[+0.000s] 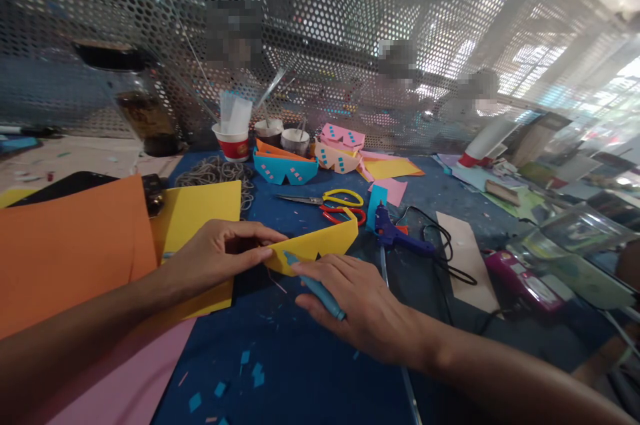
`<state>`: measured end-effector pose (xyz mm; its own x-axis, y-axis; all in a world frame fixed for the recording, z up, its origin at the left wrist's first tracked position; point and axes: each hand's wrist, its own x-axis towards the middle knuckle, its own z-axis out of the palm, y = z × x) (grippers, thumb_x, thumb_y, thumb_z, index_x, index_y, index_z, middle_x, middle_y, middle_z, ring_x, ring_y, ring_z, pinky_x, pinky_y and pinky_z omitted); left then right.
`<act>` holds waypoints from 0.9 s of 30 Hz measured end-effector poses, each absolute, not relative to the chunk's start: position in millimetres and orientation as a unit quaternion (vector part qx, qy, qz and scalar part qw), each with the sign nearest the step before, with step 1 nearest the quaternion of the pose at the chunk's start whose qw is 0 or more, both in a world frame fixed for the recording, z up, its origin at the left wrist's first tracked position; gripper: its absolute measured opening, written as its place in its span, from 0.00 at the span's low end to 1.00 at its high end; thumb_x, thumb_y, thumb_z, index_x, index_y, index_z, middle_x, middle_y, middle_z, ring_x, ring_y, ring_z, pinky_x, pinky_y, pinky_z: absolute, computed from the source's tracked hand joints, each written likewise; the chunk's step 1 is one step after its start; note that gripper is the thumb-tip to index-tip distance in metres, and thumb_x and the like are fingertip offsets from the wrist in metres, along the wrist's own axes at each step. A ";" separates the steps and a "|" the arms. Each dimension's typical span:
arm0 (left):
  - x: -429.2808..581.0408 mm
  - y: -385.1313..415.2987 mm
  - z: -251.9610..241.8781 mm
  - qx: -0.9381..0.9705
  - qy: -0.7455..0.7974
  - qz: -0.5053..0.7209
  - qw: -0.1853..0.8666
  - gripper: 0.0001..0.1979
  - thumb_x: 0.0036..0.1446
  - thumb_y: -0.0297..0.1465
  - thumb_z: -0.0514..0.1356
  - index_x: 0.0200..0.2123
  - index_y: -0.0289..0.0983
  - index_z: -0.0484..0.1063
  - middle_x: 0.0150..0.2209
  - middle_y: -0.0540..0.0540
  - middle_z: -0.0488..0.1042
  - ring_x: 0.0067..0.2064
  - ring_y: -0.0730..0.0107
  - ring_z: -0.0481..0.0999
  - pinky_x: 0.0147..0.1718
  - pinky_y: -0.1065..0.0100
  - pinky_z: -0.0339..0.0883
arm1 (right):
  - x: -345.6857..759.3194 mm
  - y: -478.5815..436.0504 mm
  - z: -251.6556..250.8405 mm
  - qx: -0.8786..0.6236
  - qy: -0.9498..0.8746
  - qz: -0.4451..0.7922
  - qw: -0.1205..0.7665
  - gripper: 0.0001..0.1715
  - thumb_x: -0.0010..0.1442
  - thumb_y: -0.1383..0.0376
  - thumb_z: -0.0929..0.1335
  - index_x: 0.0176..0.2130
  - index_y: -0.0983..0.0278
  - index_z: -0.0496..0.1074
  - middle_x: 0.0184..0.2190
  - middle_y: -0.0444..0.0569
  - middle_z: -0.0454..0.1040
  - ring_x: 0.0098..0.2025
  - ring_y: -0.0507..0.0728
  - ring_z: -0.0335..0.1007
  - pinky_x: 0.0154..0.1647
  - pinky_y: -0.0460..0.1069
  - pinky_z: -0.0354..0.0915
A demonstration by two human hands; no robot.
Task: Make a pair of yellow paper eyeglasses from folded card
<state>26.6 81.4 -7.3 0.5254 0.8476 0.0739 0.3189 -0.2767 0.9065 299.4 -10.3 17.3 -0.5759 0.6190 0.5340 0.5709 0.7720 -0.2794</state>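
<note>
My left hand [227, 248] pinches the left end of a folded yellow paper piece [330, 238], cut like a pair of glasses. In my right hand [345, 291] is a blue pen-like tool [320, 291], its tip against the yellow paper near my left fingertips. Whether a small square sits under the tip is too small to tell. Just beyond the paper lie scissors with yellow handles [343, 197] and another pair with red handles [327, 214]. Small blue paper squares [221, 388] are scattered on the blue table [300, 371] nearer to me.
Orange [75, 245] and yellow sheets [200, 211] lie at left. Finished-looking blue [285, 168] and pink paper glasses [343, 137] stand at the back beside cups [233, 145] and grey yarn [213, 175]. A purple glue gun [400, 235] with its black cord lies right.
</note>
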 end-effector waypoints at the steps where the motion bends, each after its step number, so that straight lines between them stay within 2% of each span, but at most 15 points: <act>1: 26.6 81.4 -7.5 0.744 0.391 0.291 0.457 0.15 0.64 0.44 0.69 0.49 0.46 0.88 0.46 0.45 0.89 0.42 0.62 0.87 0.41 0.68 0.79 | 299.5 -10.6 17.3 -0.337 -0.886 0.038 0.316 0.19 0.81 0.56 0.65 0.60 0.66 0.74 0.50 0.52 0.86 0.50 0.57 0.85 0.53 0.51 0.76; 16: 25.0 82.3 -12.0 0.742 0.385 0.300 0.460 0.13 0.64 0.44 0.70 0.48 0.48 0.88 0.44 0.47 0.89 0.41 0.62 0.87 0.39 0.69 0.79 | 299.3 -10.3 17.7 -0.338 -0.887 0.030 0.312 0.19 0.81 0.56 0.65 0.59 0.67 0.74 0.49 0.50 0.86 0.49 0.56 0.85 0.53 0.49 0.75; 27: 27.1 83.5 -9.2 0.752 0.390 0.291 0.444 0.17 0.63 0.46 0.69 0.50 0.47 0.88 0.44 0.46 0.89 0.42 0.60 0.87 0.40 0.67 0.81 | 300.2 -10.3 17.6 -0.334 -0.889 0.027 0.311 0.20 0.81 0.56 0.65 0.60 0.67 0.74 0.49 0.51 0.86 0.49 0.57 0.85 0.53 0.50 0.75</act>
